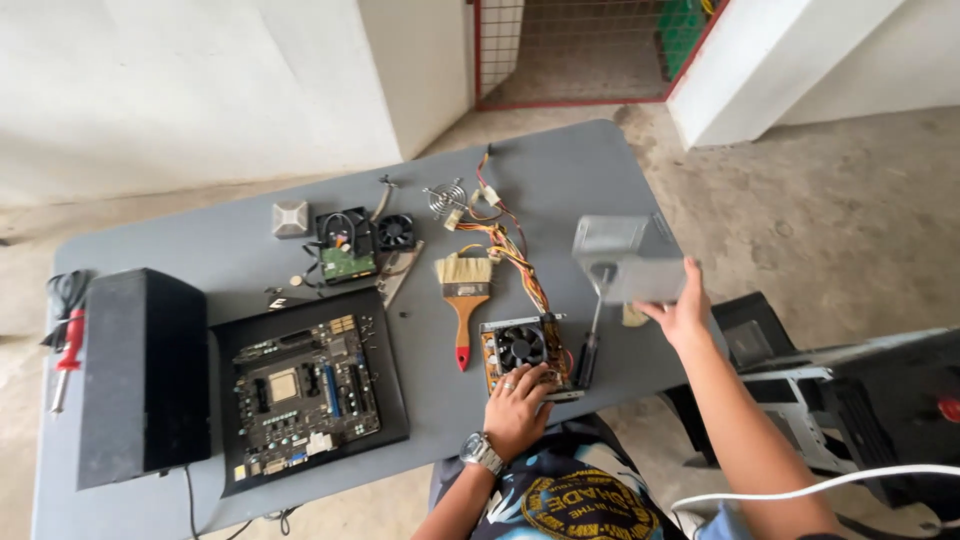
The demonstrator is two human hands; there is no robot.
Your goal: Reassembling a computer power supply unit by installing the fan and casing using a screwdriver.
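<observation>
**Q:** Hazards on this grey table (560, 170), left to right?

**A:** At far left a black speaker box (143, 375) stands beside a motherboard (305, 392) on a black tray. At mid-table lies a paintbrush (464, 300). Near the front edge, the left hand (518, 398) presses flat, fingers spread, on a fan-topped circuit board (520, 348). The right hand (680, 312) grips a grey metal casing (628, 258), lifted above the right edge.

**Q:** What might fail?

**A:** Probably the casing slipping, or its coloured wires (515, 258) snagging and dragging the board.
</observation>
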